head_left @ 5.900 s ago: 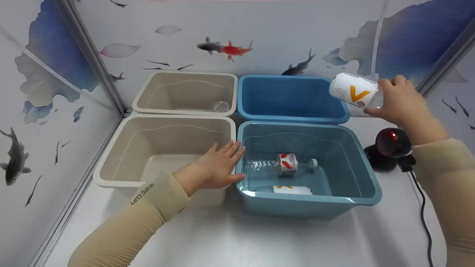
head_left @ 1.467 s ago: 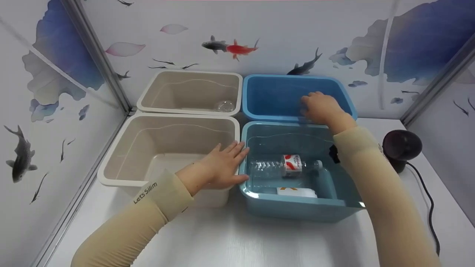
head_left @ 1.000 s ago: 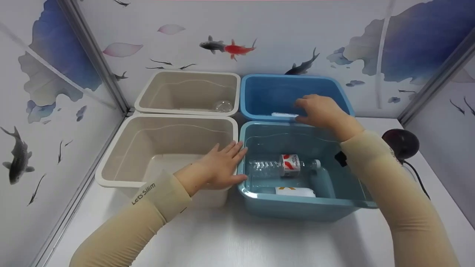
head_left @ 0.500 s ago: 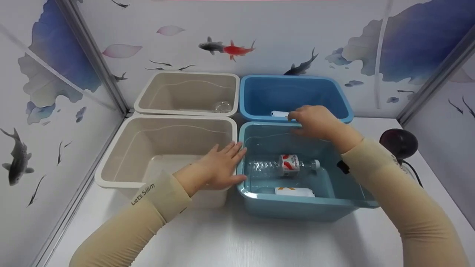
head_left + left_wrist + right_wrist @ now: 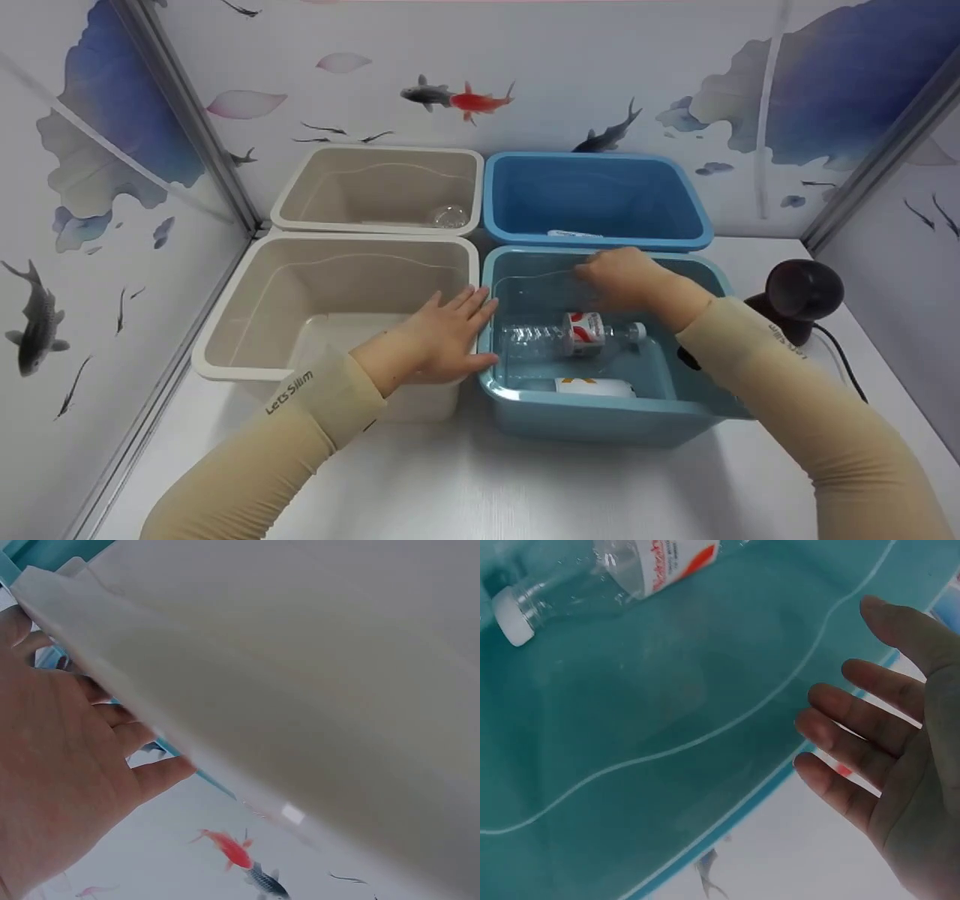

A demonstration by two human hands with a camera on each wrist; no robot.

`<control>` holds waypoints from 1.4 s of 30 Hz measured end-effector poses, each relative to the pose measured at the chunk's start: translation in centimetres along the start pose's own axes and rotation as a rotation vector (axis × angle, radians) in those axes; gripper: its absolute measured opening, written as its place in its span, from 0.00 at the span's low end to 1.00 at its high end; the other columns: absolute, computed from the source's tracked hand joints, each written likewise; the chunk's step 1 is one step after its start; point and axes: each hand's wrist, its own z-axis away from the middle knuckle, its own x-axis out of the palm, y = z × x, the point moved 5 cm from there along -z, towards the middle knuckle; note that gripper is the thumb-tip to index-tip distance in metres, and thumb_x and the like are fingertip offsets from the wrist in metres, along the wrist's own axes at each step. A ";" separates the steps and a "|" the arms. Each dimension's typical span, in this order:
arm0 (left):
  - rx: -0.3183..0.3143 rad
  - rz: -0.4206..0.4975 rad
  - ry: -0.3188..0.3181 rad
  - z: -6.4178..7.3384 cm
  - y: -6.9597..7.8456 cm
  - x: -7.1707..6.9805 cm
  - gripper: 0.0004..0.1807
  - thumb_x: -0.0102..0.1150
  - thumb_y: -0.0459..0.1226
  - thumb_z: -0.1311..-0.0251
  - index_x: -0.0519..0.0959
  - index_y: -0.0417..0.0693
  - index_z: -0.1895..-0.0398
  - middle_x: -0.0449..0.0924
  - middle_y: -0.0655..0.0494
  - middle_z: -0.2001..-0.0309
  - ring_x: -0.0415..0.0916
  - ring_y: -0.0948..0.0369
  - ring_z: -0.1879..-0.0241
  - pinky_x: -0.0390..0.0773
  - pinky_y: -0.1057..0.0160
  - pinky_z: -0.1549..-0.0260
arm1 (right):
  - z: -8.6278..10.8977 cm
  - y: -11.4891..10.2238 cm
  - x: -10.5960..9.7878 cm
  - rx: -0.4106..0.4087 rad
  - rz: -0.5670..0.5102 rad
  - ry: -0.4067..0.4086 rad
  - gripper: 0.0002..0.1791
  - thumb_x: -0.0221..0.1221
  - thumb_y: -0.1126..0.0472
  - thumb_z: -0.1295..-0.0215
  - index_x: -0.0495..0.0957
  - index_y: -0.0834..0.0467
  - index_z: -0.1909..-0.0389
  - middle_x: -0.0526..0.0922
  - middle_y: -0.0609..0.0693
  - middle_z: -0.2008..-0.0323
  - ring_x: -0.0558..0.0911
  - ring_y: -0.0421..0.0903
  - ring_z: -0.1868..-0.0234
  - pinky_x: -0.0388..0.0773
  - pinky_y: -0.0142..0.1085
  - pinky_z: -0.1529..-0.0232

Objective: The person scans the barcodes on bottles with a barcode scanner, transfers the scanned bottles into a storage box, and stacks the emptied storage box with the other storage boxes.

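My left hand rests palm down, fingers spread, across the touching rims of the front cream bin and the teal bin. Over the teal bin's far part hangs my right hand, holding nothing; its fingers are loosely bent in the right wrist view. Inside the teal bin lie a clear bottle with a red-and-white label and a white-labelled bottle partly hidden by the front wall. A sliver of a white object shows in the blue bin, mostly hidden behind its near wall.
The rear cream bin holds a clear round-ended plastic piece. A black scanner-like device on a stand, with a cable, is right of the teal bin. White tabletop extends in front; printed walls enclose the back and sides.
The right hand carried the white-labelled bottle with an orange V into the blue bin, let go, and came back toward the teal bin. My left hand has stayed on the rims.
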 end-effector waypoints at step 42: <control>-0.007 0.030 -0.019 -0.2 -0.2 0.1 0.43 0.34 0.63 0.37 0.39 0.53 0.25 0.33 0.54 0.24 0.32 0.55 0.25 0.41 0.44 0.30 | -1.1 0.0 8.1 0.231 -0.145 -0.499 0.19 0.67 0.47 0.49 0.80 0.57 0.64 0.81 0.46 0.72 0.77 0.43 0.71 0.77 0.39 0.63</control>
